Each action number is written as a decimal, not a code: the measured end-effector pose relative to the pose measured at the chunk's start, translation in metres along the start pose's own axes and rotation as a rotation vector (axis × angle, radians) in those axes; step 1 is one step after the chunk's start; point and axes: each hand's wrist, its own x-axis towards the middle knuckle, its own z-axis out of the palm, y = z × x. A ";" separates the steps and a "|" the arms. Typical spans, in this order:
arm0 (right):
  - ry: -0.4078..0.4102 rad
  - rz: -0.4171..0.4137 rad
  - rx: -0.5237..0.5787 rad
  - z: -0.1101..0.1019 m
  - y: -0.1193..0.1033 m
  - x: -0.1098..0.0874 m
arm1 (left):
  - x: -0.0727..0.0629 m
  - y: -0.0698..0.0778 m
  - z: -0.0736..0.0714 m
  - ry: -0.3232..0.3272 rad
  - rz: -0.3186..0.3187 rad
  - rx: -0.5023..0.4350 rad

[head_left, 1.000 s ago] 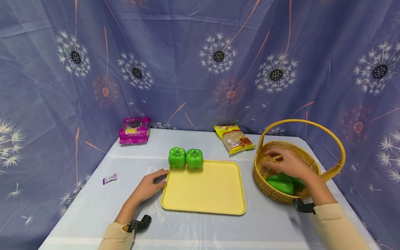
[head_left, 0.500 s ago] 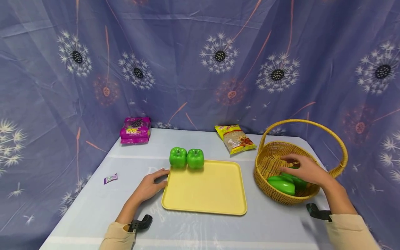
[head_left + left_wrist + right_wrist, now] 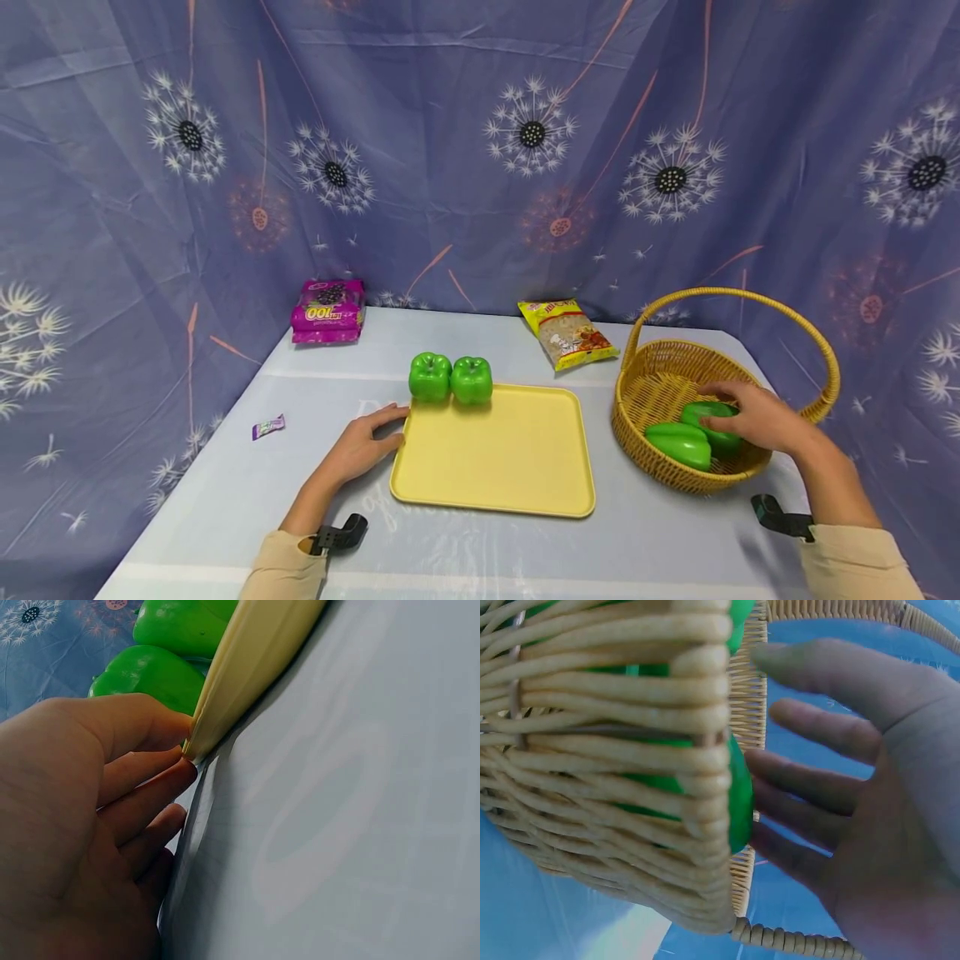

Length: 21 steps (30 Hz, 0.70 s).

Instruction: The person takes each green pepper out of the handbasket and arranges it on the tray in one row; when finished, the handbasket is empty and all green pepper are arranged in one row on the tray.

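My left hand (image 3: pixel 362 448) rests at the left edge of a yellow tray (image 3: pixel 491 454), thumb and fingertips touching its rim. In the left wrist view the fingers look relaxed against the tray's edge (image 3: pixel 244 667). My right hand (image 3: pixel 765 419) reaches into a wicker basket (image 3: pixel 626 425) on the right. Its thumb and fingers lie loosely spread about a green bell pepper (image 3: pixel 705 411); the right wrist view shows fingertips close to a pepper (image 3: pixel 740 795), contact hard to tell. A second green bell pepper (image 3: pixel 678 445) lies nearer the basket's front.
Two green bell peppers (image 3: pixel 430 377) (image 3: pixel 472 381) stand side by side at the tray's far left corner. Behind are a purple packet (image 3: pixel 327 312) and a yellow bag (image 3: pixel 570 333). A small wrapped candy (image 3: pixel 268 427) lies left. The basket's tall handle (image 3: pixel 795 317) arches over it.
My right hand has moved right and nearer within the basket, from above its middle down to the right-hand pepper, with both peppers there now more exposed. The left hand has stayed at the tray.
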 end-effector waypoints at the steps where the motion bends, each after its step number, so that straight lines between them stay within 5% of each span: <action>1: -0.009 0.010 -0.023 0.001 0.001 0.000 | 0.000 0.000 0.000 -0.001 0.001 -0.002; 21: -0.057 0.098 -0.157 0.009 0.000 0.003 | -0.001 0.002 0.000 0.008 0.014 0.009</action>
